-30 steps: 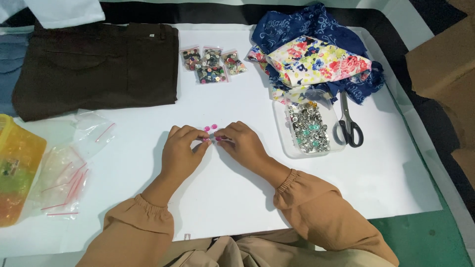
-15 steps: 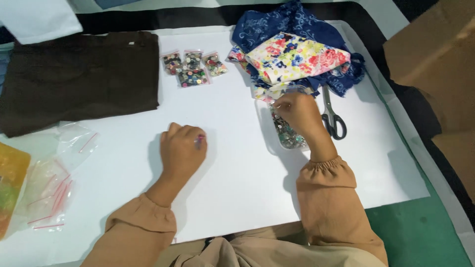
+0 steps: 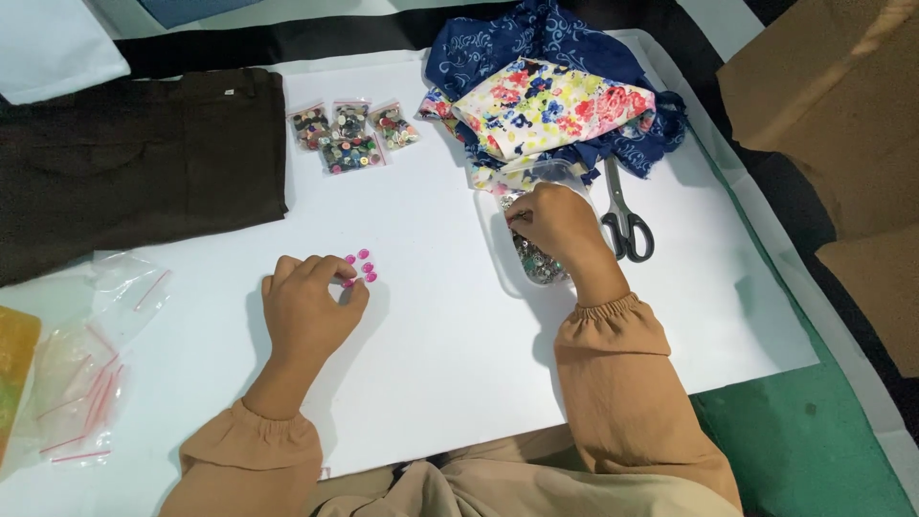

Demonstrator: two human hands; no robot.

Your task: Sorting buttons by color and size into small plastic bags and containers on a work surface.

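The right hand [image 3: 560, 222], which was meeting the left a second ago, is now reaching into the clear tray of fasteners [image 3: 536, 263] on the right, fingers pinching inside. The left hand [image 3: 308, 306] is resting curled beside the pink buttons [image 3: 361, 267] on the white counter [image 3: 431, 383].

Left hand [image 3: 308, 304] lies palm-down, fingers curled loosely inward, thumb and forefinger nearly meeting at the tips. Right hand [image 3: 558, 222] reaches further forward, knuckles up, fingertips bunched and pointing down. Both forearms extend from tan sleeves gathered at the wrists, the right angled outward.
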